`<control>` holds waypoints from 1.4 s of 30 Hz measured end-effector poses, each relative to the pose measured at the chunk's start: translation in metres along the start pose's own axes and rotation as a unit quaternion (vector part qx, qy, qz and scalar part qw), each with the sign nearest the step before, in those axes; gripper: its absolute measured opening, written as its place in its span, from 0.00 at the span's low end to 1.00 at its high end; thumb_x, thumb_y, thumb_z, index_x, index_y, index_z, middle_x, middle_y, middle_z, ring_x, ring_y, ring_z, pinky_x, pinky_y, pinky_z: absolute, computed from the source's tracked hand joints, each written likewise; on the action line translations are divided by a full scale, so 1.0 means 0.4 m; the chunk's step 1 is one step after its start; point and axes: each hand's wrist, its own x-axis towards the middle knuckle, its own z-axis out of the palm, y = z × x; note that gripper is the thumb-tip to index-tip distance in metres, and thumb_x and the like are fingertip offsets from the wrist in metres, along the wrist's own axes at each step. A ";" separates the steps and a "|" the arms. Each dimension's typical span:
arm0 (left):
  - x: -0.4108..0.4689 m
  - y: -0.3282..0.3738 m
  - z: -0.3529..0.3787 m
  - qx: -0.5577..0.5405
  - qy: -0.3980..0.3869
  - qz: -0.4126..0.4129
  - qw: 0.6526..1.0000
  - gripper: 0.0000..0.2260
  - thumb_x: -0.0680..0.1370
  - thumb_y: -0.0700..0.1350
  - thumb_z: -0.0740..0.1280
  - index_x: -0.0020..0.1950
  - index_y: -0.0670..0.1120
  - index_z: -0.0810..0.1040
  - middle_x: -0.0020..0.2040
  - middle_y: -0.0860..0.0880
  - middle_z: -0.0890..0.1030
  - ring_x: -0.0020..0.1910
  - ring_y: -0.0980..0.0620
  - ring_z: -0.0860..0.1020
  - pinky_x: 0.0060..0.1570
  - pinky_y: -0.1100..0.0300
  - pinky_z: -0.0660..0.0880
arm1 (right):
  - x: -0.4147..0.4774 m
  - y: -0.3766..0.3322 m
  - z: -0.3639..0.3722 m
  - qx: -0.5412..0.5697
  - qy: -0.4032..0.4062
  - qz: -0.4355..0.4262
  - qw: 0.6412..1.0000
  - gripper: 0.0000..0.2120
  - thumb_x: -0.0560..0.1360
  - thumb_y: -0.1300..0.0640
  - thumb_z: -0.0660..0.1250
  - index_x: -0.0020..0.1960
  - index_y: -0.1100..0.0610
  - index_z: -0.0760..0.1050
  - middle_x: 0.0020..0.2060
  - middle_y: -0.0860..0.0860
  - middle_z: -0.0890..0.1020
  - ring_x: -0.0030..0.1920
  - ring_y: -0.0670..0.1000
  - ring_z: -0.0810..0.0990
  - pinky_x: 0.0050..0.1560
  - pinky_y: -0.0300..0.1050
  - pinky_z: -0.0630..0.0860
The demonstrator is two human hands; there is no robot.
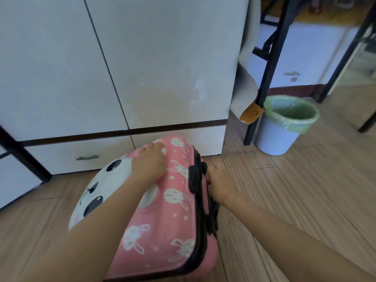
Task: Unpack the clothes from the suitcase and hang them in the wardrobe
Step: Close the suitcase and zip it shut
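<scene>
A small pink suitcase (177, 216) with white rabbit prints and a white cartoon face lies closed on the wooden floor in front of the white wardrobe (114, 64). My left hand (149, 162) rests flat on the top of its lid, fingers spread. My right hand (218, 184) is at the suitcase's right side, fingers curled at the black handle and zip edge (196, 176). The wardrobe doors are closed. No clothes are visible.
A pale blue waste bin (278, 137) with a green liner stands on the floor at the right. Black metal frame legs (264, 78) rise beside it, with a beige fabric strap with a tan leather tab (251, 113) hanging down. Another black leg (24, 157) is at the left.
</scene>
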 end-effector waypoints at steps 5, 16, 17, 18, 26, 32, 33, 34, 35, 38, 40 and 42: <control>0.036 -0.056 -0.037 -0.041 0.007 -0.002 0.999 0.17 0.82 0.45 0.52 0.71 0.45 0.65 0.68 0.43 0.69 0.66 0.41 0.67 0.65 0.47 0.65 | 0.057 -0.072 -0.045 -0.052 0.006 0.025 0.998 0.12 0.74 0.70 0.60 0.43 0.54 0.64 0.49 0.55 0.68 0.35 0.51 0.67 0.31 0.44 0.60; 0.015 -0.198 -0.121 -0.165 0.118 -0.035 0.979 0.16 0.82 0.45 0.52 0.67 0.40 0.66 0.61 0.37 0.71 0.57 0.36 0.72 0.56 0.46 0.69 | 0.205 -0.290 -0.172 -0.088 0.068 -0.005 0.994 0.13 0.70 0.72 0.60 0.43 0.54 0.66 0.49 0.53 0.68 0.36 0.53 0.69 0.36 0.44 0.62; 0.012 -0.209 -0.127 -0.169 0.125 -0.044 0.977 0.16 0.82 0.45 0.52 0.66 0.39 0.67 0.61 0.37 0.70 0.57 0.37 0.72 0.55 0.46 0.70 | 0.218 -0.311 -0.181 -0.088 0.067 -0.013 0.994 0.14 0.70 0.73 0.60 0.43 0.55 0.65 0.50 0.53 0.68 0.36 0.54 0.69 0.35 0.44 0.62; 0.009 -0.223 -0.135 -0.172 0.132 -0.051 0.975 0.15 0.82 0.45 0.52 0.66 0.39 0.67 0.61 0.37 0.70 0.56 0.37 0.72 0.54 0.46 0.70 | 0.232 -0.336 -0.189 -0.090 0.067 -0.023 0.993 0.14 0.70 0.74 0.59 0.43 0.55 0.65 0.50 0.54 0.68 0.36 0.54 0.69 0.35 0.45 0.63; -0.036 -0.292 -0.176 -0.143 0.197 0.000 0.970 0.24 0.70 0.46 0.54 0.66 0.45 0.69 0.68 0.45 0.69 0.66 0.44 0.68 0.63 0.46 0.66 | 0.296 -0.458 -0.207 -0.117 0.051 -0.073 0.989 0.13 0.72 0.73 0.57 0.45 0.56 0.63 0.51 0.56 0.69 0.35 0.54 0.66 0.36 0.45 0.61; -0.015 -0.299 -0.209 -0.098 0.156 0.166 0.969 0.27 0.74 0.58 0.47 0.71 0.57 0.67 0.76 0.55 0.61 0.75 0.57 0.56 0.73 0.44 0.36 | 0.328 -0.484 -0.202 -0.111 0.035 -0.102 0.988 0.12 0.72 0.72 0.57 0.48 0.58 0.68 0.52 0.55 0.70 0.36 0.53 0.68 0.36 0.43 0.62; -0.012 -0.296 -0.212 -0.088 0.147 0.176 0.969 0.27 0.74 0.61 0.46 0.71 0.58 0.67 0.75 0.57 0.62 0.75 0.58 0.57 0.72 0.45 0.33 | 0.332 -0.490 -0.204 -0.104 0.033 -0.106 0.988 0.12 0.72 0.72 0.57 0.48 0.58 0.69 0.52 0.55 0.71 0.37 0.54 0.68 0.36 0.44 0.63; -0.009 -0.291 -0.216 -0.084 0.138 0.176 0.971 0.28 0.74 0.64 0.46 0.71 0.59 0.66 0.74 0.58 0.64 0.74 0.58 0.59 0.72 0.46 0.32 | 0.336 -0.495 -0.205 -0.099 0.030 -0.112 0.988 0.12 0.72 0.72 0.57 0.48 0.57 0.68 0.52 0.55 0.71 0.37 0.54 0.69 0.37 0.44 0.63; -0.003 -0.287 -0.222 -0.085 0.131 0.166 0.974 0.29 0.73 0.67 0.46 0.71 0.60 0.66 0.72 0.59 0.65 0.73 0.58 0.60 0.72 0.46 0.34 | 0.341 -0.502 -0.206 -0.096 0.028 -0.119 0.988 0.13 0.71 0.72 0.57 0.47 0.55 0.67 0.52 0.55 0.72 0.38 0.54 0.69 0.37 0.44 0.63; 0.014 -0.271 -0.245 -0.063 0.108 0.124 0.984 0.28 0.74 0.69 0.54 0.71 0.61 0.65 0.68 0.60 0.68 0.70 0.56 0.62 0.72 0.45 0.44 | 0.358 -0.517 -0.205 -0.098 0.015 -0.144 0.985 0.14 0.71 0.72 0.58 0.47 0.55 0.68 0.52 0.54 0.72 0.39 0.53 0.68 0.38 0.42 0.62; 0.029 -0.265 -0.257 -0.050 0.090 0.114 0.988 0.26 0.74 0.67 0.58 0.71 0.61 0.66 0.64 0.58 0.69 0.67 0.55 0.64 0.70 0.49 0.50 | 0.370 -0.531 -0.203 -0.097 0.005 -0.162 0.982 0.14 0.71 0.73 0.59 0.49 0.56 0.70 0.53 0.53 0.72 0.40 0.52 0.67 0.39 0.40 0.60; 0.043 -0.264 -0.258 -0.055 0.083 0.109 0.989 0.25 0.74 0.67 0.59 0.70 0.61 0.68 0.61 0.57 0.69 0.64 0.55 0.65 0.66 0.54 0.55 | 0.382 -0.545 -0.203 -0.097 0.000 -0.176 0.980 0.14 0.70 0.73 0.60 0.50 0.57 0.71 0.53 0.54 0.72 0.41 0.52 0.67 0.39 0.40 0.59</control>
